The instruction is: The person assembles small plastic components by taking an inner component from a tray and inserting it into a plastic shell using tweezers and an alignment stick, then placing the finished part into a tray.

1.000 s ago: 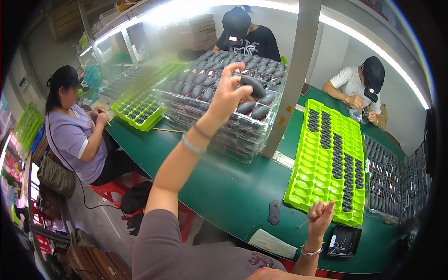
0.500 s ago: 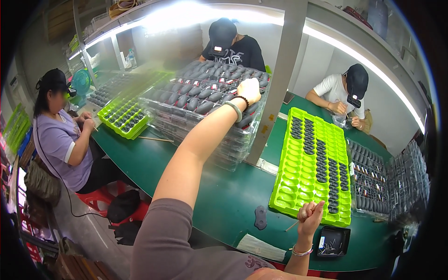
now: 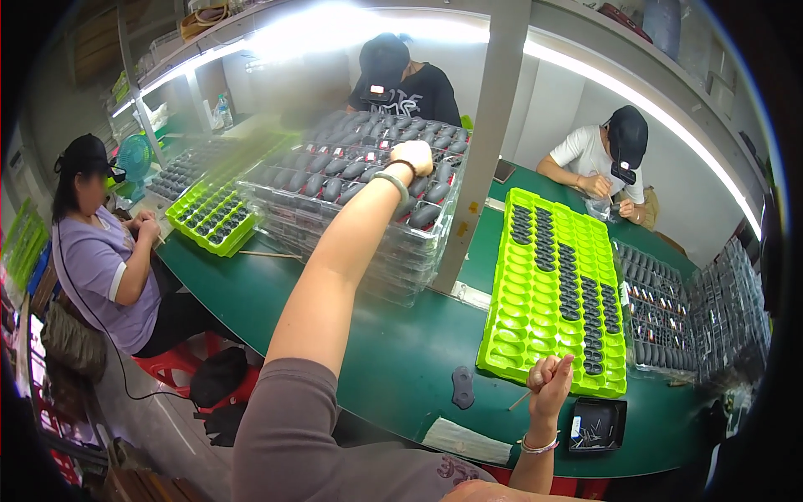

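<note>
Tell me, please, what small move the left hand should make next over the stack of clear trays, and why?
Probably close the fingers on one dark oval part and lift it clear. The left hand is stretched out flat on the top tray of the stack of clear plastic trays among rows of dark oval parts, while the right hand holds a thin stick by the lime-green moulded tray, which has empty pockets.

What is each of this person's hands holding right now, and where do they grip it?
The right hand pinches a thin stick at its upper end. The left hand rests on dark parts in the clear tray stack; any grip cannot be told.
</note>
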A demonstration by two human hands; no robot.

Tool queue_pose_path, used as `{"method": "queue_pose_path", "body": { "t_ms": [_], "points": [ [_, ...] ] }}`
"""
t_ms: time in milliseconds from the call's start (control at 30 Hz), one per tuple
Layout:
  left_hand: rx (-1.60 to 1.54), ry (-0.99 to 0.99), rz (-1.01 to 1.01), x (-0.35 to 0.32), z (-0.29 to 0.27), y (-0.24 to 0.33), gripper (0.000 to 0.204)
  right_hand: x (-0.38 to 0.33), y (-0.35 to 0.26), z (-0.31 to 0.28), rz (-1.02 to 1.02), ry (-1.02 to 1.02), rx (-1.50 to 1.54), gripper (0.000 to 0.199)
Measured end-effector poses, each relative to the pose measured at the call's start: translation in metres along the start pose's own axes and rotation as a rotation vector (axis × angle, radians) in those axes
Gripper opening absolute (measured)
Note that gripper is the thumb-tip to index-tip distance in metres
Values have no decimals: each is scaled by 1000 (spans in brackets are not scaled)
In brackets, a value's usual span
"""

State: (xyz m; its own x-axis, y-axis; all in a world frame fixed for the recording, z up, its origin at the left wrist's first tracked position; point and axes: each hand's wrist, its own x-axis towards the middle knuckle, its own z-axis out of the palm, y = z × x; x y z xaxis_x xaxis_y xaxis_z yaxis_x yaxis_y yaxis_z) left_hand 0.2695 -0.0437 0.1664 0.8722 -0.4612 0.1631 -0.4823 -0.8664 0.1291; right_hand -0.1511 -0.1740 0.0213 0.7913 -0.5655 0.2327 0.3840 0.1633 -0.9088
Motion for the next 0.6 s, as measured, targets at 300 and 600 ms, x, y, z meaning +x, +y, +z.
{"method": "queue_pose_path", "body": {
  "t_ms": [300, 600],
  "points": [
    [-1249, -233, -42, -57, -46, -52, 30, -2, -3, -3, -36, 39, -25, 50],
    [-1850, -648, 405, -177, -25, -11, 25, -4, -16, -6, 28, 12, 66, 27]
  ]
}}
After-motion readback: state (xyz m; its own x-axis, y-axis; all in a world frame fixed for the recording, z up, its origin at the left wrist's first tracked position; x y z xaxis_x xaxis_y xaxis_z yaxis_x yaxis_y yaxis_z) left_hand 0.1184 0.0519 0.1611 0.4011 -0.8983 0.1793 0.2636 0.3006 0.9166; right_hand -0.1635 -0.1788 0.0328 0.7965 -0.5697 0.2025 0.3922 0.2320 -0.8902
